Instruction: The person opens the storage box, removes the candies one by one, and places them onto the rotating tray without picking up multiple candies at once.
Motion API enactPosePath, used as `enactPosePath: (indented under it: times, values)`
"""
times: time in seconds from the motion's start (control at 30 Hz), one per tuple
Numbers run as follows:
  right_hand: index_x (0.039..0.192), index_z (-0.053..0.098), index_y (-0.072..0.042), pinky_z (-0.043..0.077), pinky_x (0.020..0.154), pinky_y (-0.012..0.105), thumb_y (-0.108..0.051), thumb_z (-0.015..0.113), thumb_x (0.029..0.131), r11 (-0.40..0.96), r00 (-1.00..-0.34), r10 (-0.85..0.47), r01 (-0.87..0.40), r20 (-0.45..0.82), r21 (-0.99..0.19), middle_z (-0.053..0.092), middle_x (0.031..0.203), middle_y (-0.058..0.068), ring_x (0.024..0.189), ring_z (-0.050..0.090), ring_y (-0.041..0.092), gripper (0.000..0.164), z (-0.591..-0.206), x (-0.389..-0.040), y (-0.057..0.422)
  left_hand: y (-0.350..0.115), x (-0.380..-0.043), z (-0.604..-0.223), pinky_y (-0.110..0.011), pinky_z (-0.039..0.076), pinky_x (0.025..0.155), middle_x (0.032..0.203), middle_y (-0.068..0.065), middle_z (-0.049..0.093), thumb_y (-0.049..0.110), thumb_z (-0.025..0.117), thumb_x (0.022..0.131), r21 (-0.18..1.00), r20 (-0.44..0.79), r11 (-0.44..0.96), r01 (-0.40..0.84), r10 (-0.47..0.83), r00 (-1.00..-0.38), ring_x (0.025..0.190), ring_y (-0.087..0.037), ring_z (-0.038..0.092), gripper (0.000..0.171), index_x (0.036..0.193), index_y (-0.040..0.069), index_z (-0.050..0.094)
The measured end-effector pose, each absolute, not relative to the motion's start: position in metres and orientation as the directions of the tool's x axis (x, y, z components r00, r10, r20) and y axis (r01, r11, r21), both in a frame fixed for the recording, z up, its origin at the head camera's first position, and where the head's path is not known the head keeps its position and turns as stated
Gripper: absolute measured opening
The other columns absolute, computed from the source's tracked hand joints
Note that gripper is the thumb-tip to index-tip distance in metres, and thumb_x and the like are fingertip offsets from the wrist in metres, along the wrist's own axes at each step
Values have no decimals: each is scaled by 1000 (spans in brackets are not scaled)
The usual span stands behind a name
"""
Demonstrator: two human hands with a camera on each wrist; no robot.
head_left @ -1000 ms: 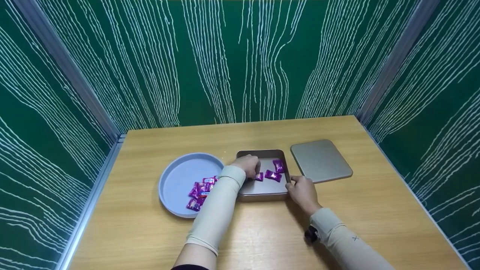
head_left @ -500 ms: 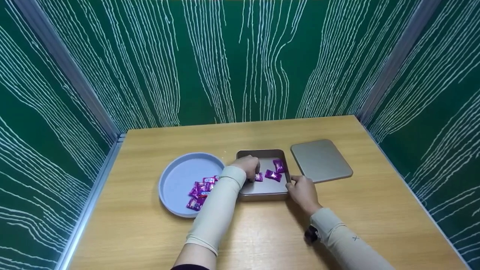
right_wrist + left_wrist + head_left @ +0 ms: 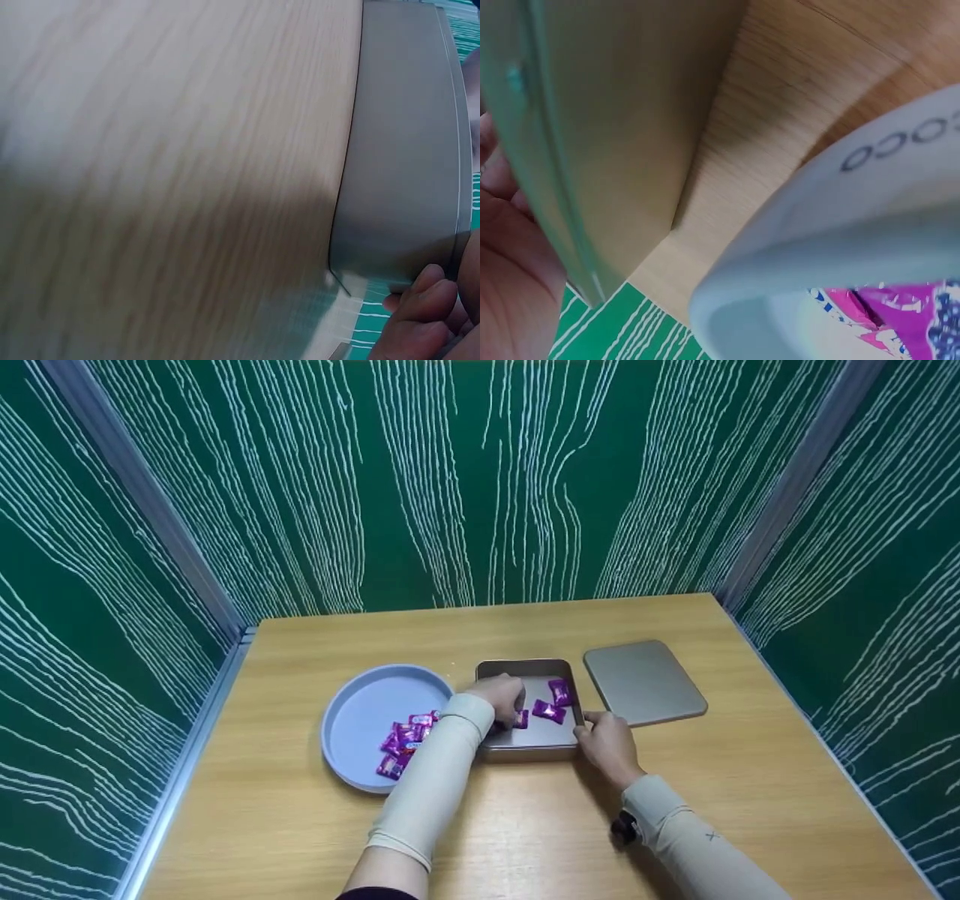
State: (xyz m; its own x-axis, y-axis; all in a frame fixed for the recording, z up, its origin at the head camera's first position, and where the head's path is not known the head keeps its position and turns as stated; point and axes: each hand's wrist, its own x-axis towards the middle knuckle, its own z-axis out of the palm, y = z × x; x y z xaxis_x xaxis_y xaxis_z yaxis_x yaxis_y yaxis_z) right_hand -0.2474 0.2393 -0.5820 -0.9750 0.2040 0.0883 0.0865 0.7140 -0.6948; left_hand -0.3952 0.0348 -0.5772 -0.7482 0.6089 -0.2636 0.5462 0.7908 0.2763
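Observation:
My left hand (image 3: 501,694) reaches into an open rectangular metal tin (image 3: 532,753), fingers curled down at a small purple-wrapped candy (image 3: 520,718), which they partly cover. Two more wrapped candies, one flat in the middle (image 3: 549,711) and one by the right wall (image 3: 559,691), lie inside. My right hand (image 3: 609,742) grips the tin's right wall near the front corner. In the right wrist view its curled fingers (image 3: 427,311) are at the tin's corner. The left wrist view shows the tin's outer side (image 3: 637,135) and part of my left palm (image 3: 514,277).
Left of the tin stands a round pale blue tray (image 3: 352,705) with several purple candies (image 3: 405,735), partly behind my left forearm. The tin's flat lid (image 3: 645,682) lies to the right on the wooden table (image 3: 525,825). Green, white-lined walls (image 3: 510,510) enclose the table.
The candy at my left fingers has turned slightly and now stands more upright in view. My right hand keeps its place on the tin. The head view has shifted slightly.

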Motion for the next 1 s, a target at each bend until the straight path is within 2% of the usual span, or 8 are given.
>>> enactPosePath:
  times: [0.13,0.23,0.4,0.47,0.63,0.7,0.8,1.0]
  values:
    - [124,76,9,41,53,29,-6,69,91,714,-975,209,95,81,-694,74,80,16,58,51,17,37,-582,-247,239,28,-385,-554,-29,55,66,80,6,72,4,85,72,335,-231,775,536,619,-751,77,-13,64,19,81,18,75]
    - [124,76,9,42,54,29,-6,69,91,714,-975,208,94,82,-694,75,82,17,61,53,18,37,-581,-247,239,19,-376,-530,-27,52,65,80,4,71,0,84,73,373,-237,777,507,608,-757,77,-13,61,20,83,16,75]
    - [124,76,10,44,57,30,-6,69,92,717,-977,196,82,88,-693,79,101,26,66,58,22,36,-581,-248,240,2,-373,-508,-25,51,63,84,3,72,0,84,79,440,-237,773,456,590,-772,74,-11,61,18,89,12,76]
    - [122,76,11,45,57,32,-6,69,91,724,-977,192,75,96,-686,79,99,26,67,59,23,36,-581,-248,240,-5,-373,-501,-24,52,67,88,1,74,1,87,80,470,-226,758,452,599,-769,76,-11,62,18,93,10,77]
    - [120,76,12,45,57,34,-5,69,90,736,-976,188,66,109,-673,73,79,17,65,57,23,35,-580,-248,240,-21,-374,-488,-28,56,79,96,-4,78,2,89,80,519,-214,731,443,613,-761,82,-13,63,21,99,7,80]
    - [121,76,13,44,57,33,-5,69,90,734,-977,186,66,107,-676,73,79,16,65,57,23,35,-580,-248,240,-27,-376,-486,-29,57,80,97,-4,79,2,89,80,523,-211,729,440,612,-762,82,-14,64,22,99,8,80]
    - [121,75,13,44,56,33,-5,69,91,733,-977,184,66,104,-677,73,80,18,64,57,23,36,-581,-248,241,-36,-377,-483,-30,58,79,97,-5,79,2,89,80,531,-215,732,427,604,-768,81,-15,65,22,99,9,80]
    - [124,73,14,42,55,31,-5,69,92,726,-978,185,72,93,-684,74,82,19,61,54,19,37,-580,-248,240,-57,-378,-480,-24,55,69,91,-3,78,-1,86,80,542,-226,732,413,600,-767,76,-13,66,18,92,8,78]
